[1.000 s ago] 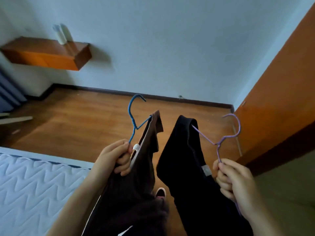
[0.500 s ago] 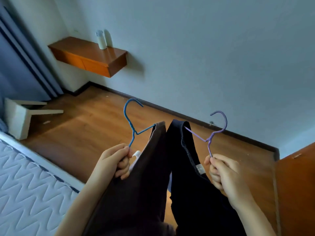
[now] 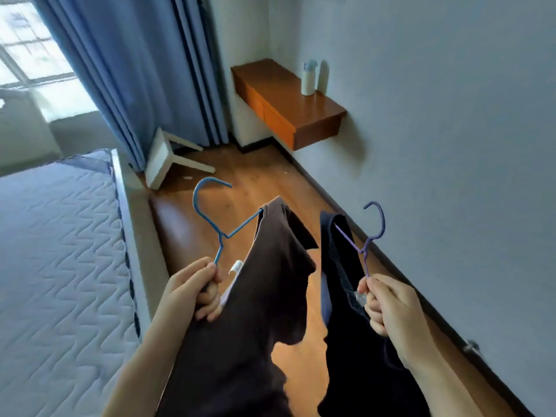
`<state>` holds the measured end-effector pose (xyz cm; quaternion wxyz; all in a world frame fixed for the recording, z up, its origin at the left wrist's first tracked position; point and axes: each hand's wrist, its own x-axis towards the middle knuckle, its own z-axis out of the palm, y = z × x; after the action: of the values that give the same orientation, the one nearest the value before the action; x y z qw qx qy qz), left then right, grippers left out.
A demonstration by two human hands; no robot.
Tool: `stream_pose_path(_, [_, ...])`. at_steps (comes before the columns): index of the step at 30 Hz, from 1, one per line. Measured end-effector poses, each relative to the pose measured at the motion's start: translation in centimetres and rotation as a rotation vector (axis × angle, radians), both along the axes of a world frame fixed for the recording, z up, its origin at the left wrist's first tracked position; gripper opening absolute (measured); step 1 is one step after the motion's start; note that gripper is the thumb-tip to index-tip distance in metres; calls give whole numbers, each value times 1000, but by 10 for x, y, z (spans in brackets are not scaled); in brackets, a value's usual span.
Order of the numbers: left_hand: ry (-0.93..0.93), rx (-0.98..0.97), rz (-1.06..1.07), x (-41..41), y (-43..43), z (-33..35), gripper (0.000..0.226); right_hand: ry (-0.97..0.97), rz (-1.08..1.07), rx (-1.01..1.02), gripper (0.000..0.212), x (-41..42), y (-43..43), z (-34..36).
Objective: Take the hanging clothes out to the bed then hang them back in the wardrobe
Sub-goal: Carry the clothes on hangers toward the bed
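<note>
My left hand grips the neck of a blue wire hanger that carries a dark brown garment. In my right hand is the neck of a purple wire hanger, from which a black garment hangs. Both hangers are held out in front of me above the wooden floor, hooks pointing up. The bed with its quilted white mattress lies to the left. The wardrobe is out of view.
A wall-mounted wooden shelf with a white bottle sits on the right wall. An overturned white stool lies by the blue curtains. A strip of wooden floor runs between the bed and the wall.
My view has swung left: the wardrobe side has left the frame, and the curtains, window and more of the bed have come in. Both hands still hold their hangers.
</note>
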<state>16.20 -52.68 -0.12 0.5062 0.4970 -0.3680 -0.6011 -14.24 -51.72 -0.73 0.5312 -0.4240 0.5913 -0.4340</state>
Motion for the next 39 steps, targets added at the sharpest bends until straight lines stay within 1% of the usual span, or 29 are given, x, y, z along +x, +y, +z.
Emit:
stream_pose_path(4, [-76, -6, 236, 3, -32, 13, 29, 25, 207, -4, 33, 2, -96, 5])
stream_pose_path(7, [-132, 28, 380, 13, -56, -1, 30, 22, 309, 12, 32, 17, -165, -10])
stream_pose_path(9, [-146, 44, 456, 20, -78, -16, 30, 43, 358, 16, 32, 31, -213, -24])
stream_pose_path(12, [-118, 61, 552, 40, -121, -39, 30, 82, 408, 4, 31, 61, -289, -39])
stream_pose_path(15, [-143, 92, 593, 70, -180, -48, 32, 126, 457, -20, 32, 99, -368, -40])
stream_pose_path(19, [-162, 86, 649, 114, -260, -34, 31, 135, 546, -43, 33, 156, -464, -27])
stream_pose_path(23, [-140, 87, 779, 158, -328, -18, 27, 90, 644, -71, 33, 216, -549, -14])
stream_pose_path(26, [-164, 122, 874, 191, -377, -26, 27, 45, 696, -63, 32, 267, -619, -19])
stream_pose_path(29, [-194, 184, 971, 226, -428, -44, 29, 39, 778, -61, 32, 324, -690, -39])
stream_pose_path(32, [-280, 229, 1069, 263, -484, -48, 30, 40, 913, -75, 33, 387, -763, -52])
stream_pose_path(35, [-404, 259, 1136, 304, -537, -33, 32, 44, 1042, -97, 33, 445, -830, -52])
stream_pose_path(37, [-494, 277, 1161, 335, -570, -18, 32, 39, 1090, -127, 32, 484, -871, -46])
stream_pose_path(39, [-538, 284, 1193, 366, -600, -4, 31, 23, 1117, -142, 33, 520, -907, -40])
